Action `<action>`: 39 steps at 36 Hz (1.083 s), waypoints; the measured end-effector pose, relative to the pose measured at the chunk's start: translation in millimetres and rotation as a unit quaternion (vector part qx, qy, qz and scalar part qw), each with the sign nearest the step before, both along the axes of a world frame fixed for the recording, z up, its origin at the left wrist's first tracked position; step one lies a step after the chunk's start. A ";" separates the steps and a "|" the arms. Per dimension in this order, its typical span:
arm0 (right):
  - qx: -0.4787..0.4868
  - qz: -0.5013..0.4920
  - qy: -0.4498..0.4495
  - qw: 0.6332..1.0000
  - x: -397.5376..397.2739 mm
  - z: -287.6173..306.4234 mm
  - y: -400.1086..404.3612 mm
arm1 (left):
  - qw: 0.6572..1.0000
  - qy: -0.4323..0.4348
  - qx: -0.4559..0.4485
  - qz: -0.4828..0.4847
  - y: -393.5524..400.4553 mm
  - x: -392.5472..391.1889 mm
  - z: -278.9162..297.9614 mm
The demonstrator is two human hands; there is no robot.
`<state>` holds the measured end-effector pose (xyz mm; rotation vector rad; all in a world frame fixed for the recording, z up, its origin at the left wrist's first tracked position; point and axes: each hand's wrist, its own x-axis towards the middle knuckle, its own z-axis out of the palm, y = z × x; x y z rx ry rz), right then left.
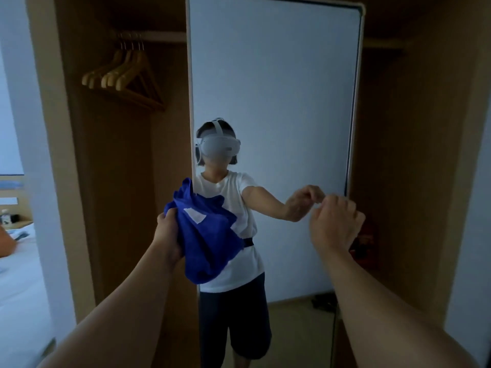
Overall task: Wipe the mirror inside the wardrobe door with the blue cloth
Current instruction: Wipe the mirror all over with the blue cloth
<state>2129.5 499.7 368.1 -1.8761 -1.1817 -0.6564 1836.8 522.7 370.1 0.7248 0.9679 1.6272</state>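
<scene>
Blue cloth (207, 235): soft, light, limp microfibre by the look; bunched and hanging in folds in front of the mirror's left edge, likely not yet pressed to the glass.
Left hand (168, 229): grip clamped on the cloth's left side, fingers curled into the bundle; better spread flat behind a folded pad for wiping, judging by the loose hang.
Right hand (336, 224): raised before the mirror's right part, fingers curled together, nothing visibly held; touching the glass or just short of it, cannot tell.
Mirror (276, 88): tall, rigid, smooth, fragile; mounted on the open wardrobe door, so likely to swing under hard pressure.
Hangers (125, 73): wooden, on the rail left of the mirror.
Bed (18, 274): white, far left of the mirror, cut off by the frame.
Hidden or unclear: smears on the glass not discernible in dim light; mirror's bottom edge out of view; dark objects on the floor in the reflection too small to name; white patch on the cloth unreadable.
</scene>
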 end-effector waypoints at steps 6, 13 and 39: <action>-0.035 -0.013 0.128 0.991 45.2 -5.2 -2.1 | 1.000 -0.018 -0.005 -0.009 4.2 -1.7 1.6; -0.081 0.153 0.267 0.948 70.5 1.4 26.5 | 1.000 -0.004 0.013 0.023 12.9 -0.8 9.7; 0.092 0.301 0.614 0.724 73.9 -9.7 70.4 | 0.957 0.252 0.004 -0.144 -7.2 -13.4 -46.1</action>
